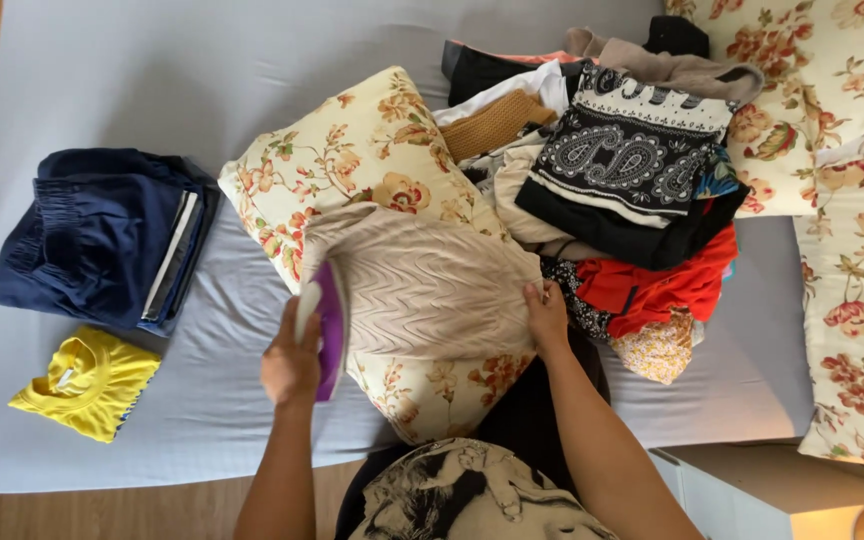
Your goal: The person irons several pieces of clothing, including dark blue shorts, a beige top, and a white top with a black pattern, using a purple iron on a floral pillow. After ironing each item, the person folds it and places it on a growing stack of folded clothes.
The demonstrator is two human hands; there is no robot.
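A beige knitted sweater [422,285] lies spread over a floral pillow [352,165] on the bed. My left hand [290,365] grips a purple and white iron [324,320] at the sweater's left edge. My right hand [547,315] presses down on the sweater's right edge with fingers bent on the fabric.
A pile of unfolded clothes [622,170] sits to the right, with a paisley black and white piece on top and red cloth below. Folded navy garments [102,235] and a folded yellow shirt [87,380] lie at the left on the grey sheet [202,70]. More floral pillows [842,150] line the right side.
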